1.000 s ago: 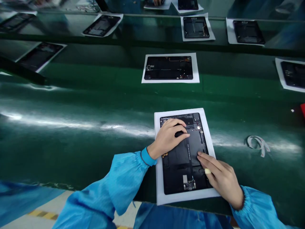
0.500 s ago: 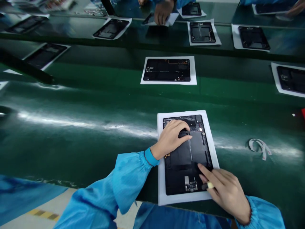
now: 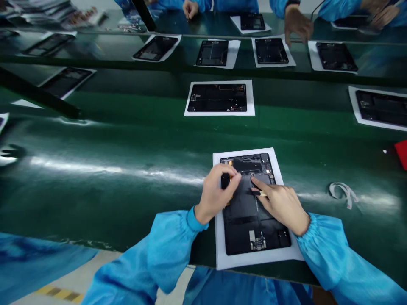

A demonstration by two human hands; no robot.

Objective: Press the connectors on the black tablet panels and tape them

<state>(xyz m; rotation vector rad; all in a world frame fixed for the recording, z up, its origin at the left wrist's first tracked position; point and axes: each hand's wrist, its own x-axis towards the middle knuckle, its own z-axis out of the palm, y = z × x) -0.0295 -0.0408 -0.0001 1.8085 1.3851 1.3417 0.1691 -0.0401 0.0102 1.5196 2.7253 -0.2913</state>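
Note:
A black tablet-like housing (image 3: 243,220) with small circuit parts lies on a white sheet (image 3: 221,254) at the table's front edge. Over its upper left part is my left hand (image 3: 218,190), thumb and forefinger pinched together; anything between the tips is too small to make out. My right hand (image 3: 282,203) rests on the housing's right side, its forefinger touching near the top middle. Its other fingers are closed on a small tool (image 3: 260,193) with a black tip and a pale yellow part.
Another housing (image 3: 219,98) on white paper lies farther back. A curled white strip (image 3: 343,192) is at the right, and a red object (image 3: 402,153) at the right edge. More housings line a raised shelf (image 3: 104,63); a co-worker's hand (image 3: 297,23) is beyond.
My right hand has moved up and left across the housing with the tool. My left hand has drawn back slightly to the left, its thumb and forefinger now closer together. A co-worker's hand has moved right.

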